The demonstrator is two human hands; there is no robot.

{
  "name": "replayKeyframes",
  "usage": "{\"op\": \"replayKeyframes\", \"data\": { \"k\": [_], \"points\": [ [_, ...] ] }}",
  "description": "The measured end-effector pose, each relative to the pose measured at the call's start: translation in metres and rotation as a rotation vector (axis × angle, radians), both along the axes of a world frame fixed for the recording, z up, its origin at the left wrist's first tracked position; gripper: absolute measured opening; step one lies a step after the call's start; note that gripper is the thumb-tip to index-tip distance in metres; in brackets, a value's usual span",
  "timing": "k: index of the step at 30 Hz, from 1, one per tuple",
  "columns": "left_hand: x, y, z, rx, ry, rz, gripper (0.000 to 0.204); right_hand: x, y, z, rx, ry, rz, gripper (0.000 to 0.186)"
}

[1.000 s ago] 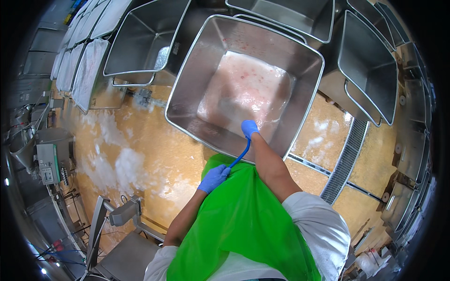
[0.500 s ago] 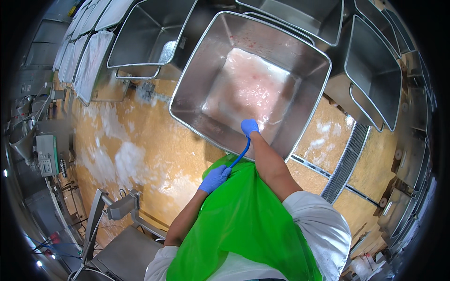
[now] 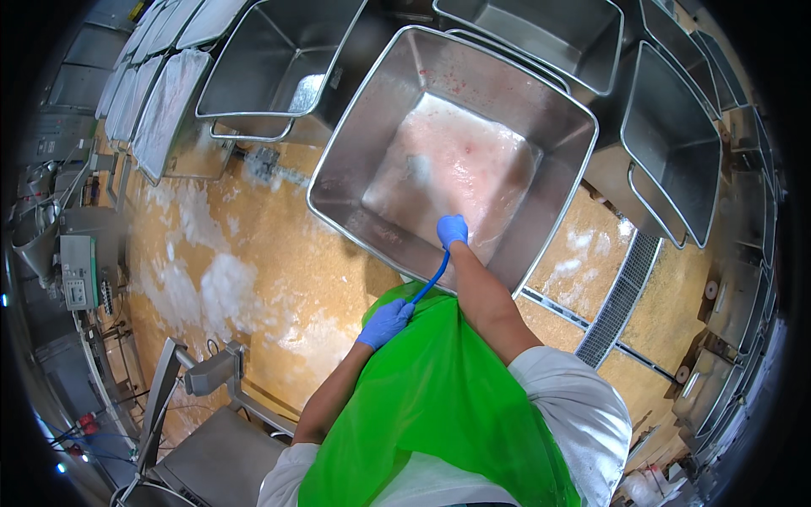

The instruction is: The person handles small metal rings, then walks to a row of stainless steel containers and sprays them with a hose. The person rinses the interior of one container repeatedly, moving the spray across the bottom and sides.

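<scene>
A blue hose [image 3: 434, 278] runs between my two blue-gloved hands. My right hand [image 3: 453, 230] is closed round its front end, held over the near part of a square stainless steel tub [image 3: 345, 174]. Further back along the hose, my left hand [image 3: 386, 324] grips it beside my green apron [image 3: 439, 380]. Inside the tub, pinkish, foamy liquid [image 3: 465, 156] covers the floor, and red specks dot the far wall. A pale blurred streak lies ahead of my right hand. The hose's tip is hidden by that hand.
More steel tubs stand around: one at the far left [image 3: 279, 59], one behind [image 3: 541, 38], one at the right [image 3: 667, 135]. White-covered bins [image 3: 169, 110] line the left. White foam [image 3: 226, 291] lies on the tan floor. A drain grate [image 3: 621, 296] crosses the right; a steel frame [image 3: 173, 372] stands lower left.
Both hands keep their grip on the hose and have hardly moved. The pale streak over the pink liquid now shows further left, and the liquid's surface has shifted.
</scene>
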State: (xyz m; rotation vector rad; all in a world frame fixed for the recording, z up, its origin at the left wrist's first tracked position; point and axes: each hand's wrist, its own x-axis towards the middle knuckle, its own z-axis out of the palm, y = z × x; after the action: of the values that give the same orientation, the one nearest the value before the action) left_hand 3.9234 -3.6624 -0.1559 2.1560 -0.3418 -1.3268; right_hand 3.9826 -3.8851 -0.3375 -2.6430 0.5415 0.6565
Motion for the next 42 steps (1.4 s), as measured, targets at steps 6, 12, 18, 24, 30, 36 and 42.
{"op": "replayKeyframes", "data": {
  "k": [6, 12, 18, 24, 30, 36, 42],
  "points": [
    [0.000, -0.001, 0.000, 0.022, -0.019, -0.015, 0.036, 0.007, -0.002, 0.023, 0.121, -0.003, -0.031, 0.021],
    [-0.002, -0.001, 0.000, 0.036, -0.006, 0.026, 0.035, 0.011, 0.002, 0.024, 0.184, -0.014, -0.109, 0.024],
    [-0.005, 0.002, -0.006, 0.016, -0.005, 0.049, 0.036, 0.004, 0.005, 0.007, 0.148, -0.010, -0.173, 0.024],
    [-0.006, -0.002, 0.000, 0.005, -0.005, 0.053, 0.042, -0.002, 0.012, -0.013, 0.242, -0.055, -0.719, 0.025],
    [-0.009, 0.002, -0.008, 0.000, -0.012, 0.029, 0.042, -0.004, 0.001, 0.002, 0.108, 0.031, 0.045, 0.024],
    [-0.008, 0.001, -0.007, 0.007, -0.002, 0.031, 0.043, -0.008, 0.005, 0.000, 0.100, -0.034, -0.126, 0.022],
    [-0.002, -0.011, 0.005, 0.021, 0.032, 0.015, 0.044, 0.000, 0.004, 0.012, 0.092, 0.007, 0.055, 0.021]
  ]
}}
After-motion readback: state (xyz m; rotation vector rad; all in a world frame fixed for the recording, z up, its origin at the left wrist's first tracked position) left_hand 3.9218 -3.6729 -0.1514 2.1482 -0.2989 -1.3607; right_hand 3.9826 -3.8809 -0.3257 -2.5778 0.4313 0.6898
